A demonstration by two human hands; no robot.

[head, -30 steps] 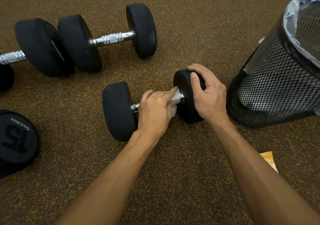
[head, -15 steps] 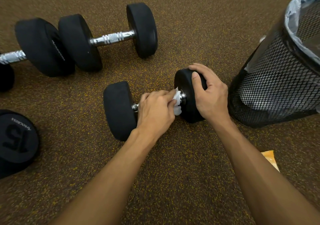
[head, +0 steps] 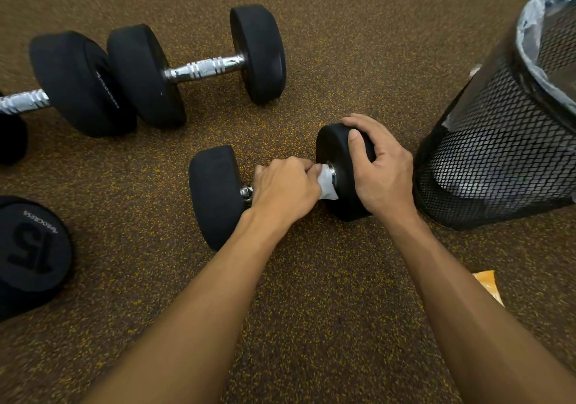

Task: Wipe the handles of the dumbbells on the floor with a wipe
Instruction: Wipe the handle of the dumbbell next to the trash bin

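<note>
Though brown, yellow-flecked floor point(head: 327, 310) under dumbbells point(head: 215, 198).

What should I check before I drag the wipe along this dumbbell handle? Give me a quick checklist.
1. Wipe gripped: ok. The left hand holds the white wipe on the handle, at its right end.
2. Dumbbell steadied: ok. The right hand grips its right head.
3. Wipe wrapped all round the handle: cannot tell, the left hand hides it.
4. Path toward the left head: ok, bare chrome shows there and nothing blocks it.
5. Mesh bin near for the used wipe: ok, it stands just right of the right hand.
6. Back dumbbell wiped: cannot tell.
</note>
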